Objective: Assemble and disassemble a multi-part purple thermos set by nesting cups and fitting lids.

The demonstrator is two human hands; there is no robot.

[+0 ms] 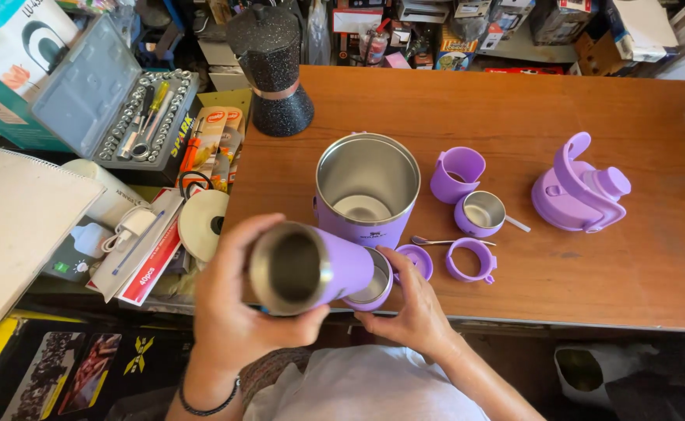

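My left hand point(229, 312) grips a purple steel-lined cup point(303, 267), tilted so its open mouth faces me. My right hand point(414, 306) holds a small purple steel-lined bowl point(372, 287) pressed against the cup's base. Just behind stands a large purple insulated jar point(367, 191), open and empty. To its right on the wooden table point(592, 265) lie a purple cup point(457, 173), a small steel-lined bowl point(481, 212), a purple ring point(471, 260), a small purple cap point(419, 260), a metal spoon point(444, 242) and the big purple handled lid point(580, 191).
A black speckled moka pot point(274, 70) stands at the table's far left. Left of the table are an open socket tool case point(116, 105), a spiral notebook point(15, 226), packets, a disc point(202, 224) and cables. Boxes crowd the back shelf.
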